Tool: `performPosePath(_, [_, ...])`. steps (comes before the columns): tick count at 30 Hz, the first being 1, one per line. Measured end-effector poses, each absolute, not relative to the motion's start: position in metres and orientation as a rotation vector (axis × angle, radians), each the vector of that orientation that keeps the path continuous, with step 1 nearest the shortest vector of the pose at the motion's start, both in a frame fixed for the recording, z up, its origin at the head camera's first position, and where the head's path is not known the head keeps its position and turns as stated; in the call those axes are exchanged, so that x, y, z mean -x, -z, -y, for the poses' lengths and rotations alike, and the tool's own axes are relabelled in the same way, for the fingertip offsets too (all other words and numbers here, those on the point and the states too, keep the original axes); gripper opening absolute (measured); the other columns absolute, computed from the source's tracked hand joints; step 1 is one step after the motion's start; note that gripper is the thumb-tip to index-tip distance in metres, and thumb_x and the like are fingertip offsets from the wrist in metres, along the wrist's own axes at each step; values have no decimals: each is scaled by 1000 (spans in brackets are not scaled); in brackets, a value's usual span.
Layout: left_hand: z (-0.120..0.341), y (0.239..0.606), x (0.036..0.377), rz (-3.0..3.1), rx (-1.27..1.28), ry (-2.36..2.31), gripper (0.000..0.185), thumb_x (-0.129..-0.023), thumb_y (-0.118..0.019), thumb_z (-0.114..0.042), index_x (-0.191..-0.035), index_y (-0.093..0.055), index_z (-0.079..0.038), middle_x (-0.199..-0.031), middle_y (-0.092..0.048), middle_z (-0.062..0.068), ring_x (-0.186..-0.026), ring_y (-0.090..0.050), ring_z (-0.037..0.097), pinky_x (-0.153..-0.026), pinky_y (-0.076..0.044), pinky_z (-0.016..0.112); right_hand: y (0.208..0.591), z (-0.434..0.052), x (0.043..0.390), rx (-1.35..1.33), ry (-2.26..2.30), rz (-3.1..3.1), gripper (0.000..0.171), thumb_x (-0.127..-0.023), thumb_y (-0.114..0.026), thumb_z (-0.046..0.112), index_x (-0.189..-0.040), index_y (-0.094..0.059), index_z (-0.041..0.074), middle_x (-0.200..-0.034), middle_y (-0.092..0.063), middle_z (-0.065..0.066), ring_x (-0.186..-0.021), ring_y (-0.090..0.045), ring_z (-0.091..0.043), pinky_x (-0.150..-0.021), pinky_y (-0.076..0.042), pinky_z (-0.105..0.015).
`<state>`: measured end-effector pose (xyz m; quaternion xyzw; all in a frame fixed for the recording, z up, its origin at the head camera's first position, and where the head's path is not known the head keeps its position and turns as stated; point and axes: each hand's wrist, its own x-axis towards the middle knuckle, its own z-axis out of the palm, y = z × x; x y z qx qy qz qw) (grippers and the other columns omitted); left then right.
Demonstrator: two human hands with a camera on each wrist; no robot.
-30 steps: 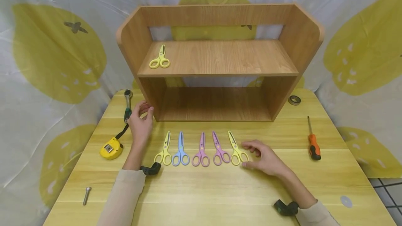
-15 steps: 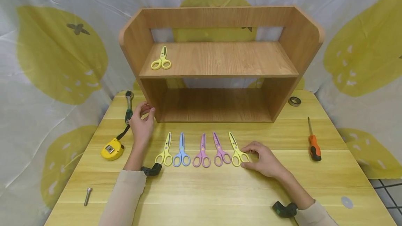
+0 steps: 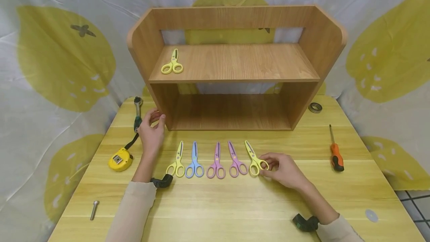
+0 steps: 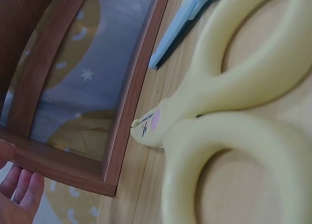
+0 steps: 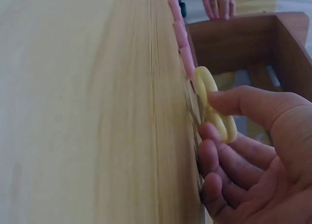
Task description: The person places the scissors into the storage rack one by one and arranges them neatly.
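Note:
With thumb and fingers, my right hand pinches the right handle loop of a pair of yellow scissors. In the right wrist view these scissors sit tilted between thumb and fingertips. My left hand rests loosely against the outer left side of a two-tier wooden shelf. To the left of the pinched pair lie two pink scissors, blue scissors and another yellow pair. One more pair of yellow scissors lies on the upper shelf board at left.
On the left are a ratchet wrench, a yellow tape measure and a bolt. A bearing ring, an orange screwdriver and a flat washer lie on the right. A lemon-print curtain hangs behind.
My right hand has closed on the rightmost yellow scissors, and their handle end has risen slightly and shifted right. The left hand stays at the shelf's side.

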<state>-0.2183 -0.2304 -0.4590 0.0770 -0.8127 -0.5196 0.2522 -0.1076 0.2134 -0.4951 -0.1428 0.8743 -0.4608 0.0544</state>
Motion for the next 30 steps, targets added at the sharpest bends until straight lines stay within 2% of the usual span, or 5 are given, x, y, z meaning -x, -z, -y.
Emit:
performPosePath(4, [230,457,218,2212,-211,1417,33,-101,-66,-29,-132,-65,-16,-123,-72,6,-113,-67,17,-95,-58,40,492,-214,107,372,1478,-2584,35,-82,-85,9,-114,-74,3,-85,-71,-1,-73,-65,-9,-65,-55,-24])
performPosePath(12, [230,458,218,2210,-218,1411,33,-101,-66,-30,-131,-66,-17,-121,-72,5,-111,-67,15,-92,-59,36,474,-212,103,275,1609,-2501,40,-82,-85,8,-120,-72,2,-90,-74,-5,-76,-68,-15,-69,-59,-27])
performPosePath(16, [230,458,219,2210,-221,1408,33,-101,-66,-31,-131,-66,-17,-121,-72,5,-111,-67,15,-92,-59,35,460,-211,104,330,1669,-2483,39,-84,-85,9,-120,-72,4,-90,-73,-5,-77,-67,-14,-71,-58,-27])
performPosePath(23, [231,458,219,2217,-227,1400,34,-101,-66,-31,-132,-66,-16,-121,-73,6,-111,-68,16,-93,-59,35,424,-199,106,460,1748,-2500,37,-84,-85,10,-119,-72,6,-88,-73,-3,-73,-61,-12,-67,-54,-26])
performPosePath(30, [230,457,218,2208,-228,1416,34,-101,-67,-30,-132,-66,-15,-121,-73,6,-110,-68,16,-94,-59,39,383,-182,116,599,1850,-2526,35,-83,-84,4,-117,-74,8,-85,-73,-2,-75,-63,-15,-69,-51,-24])
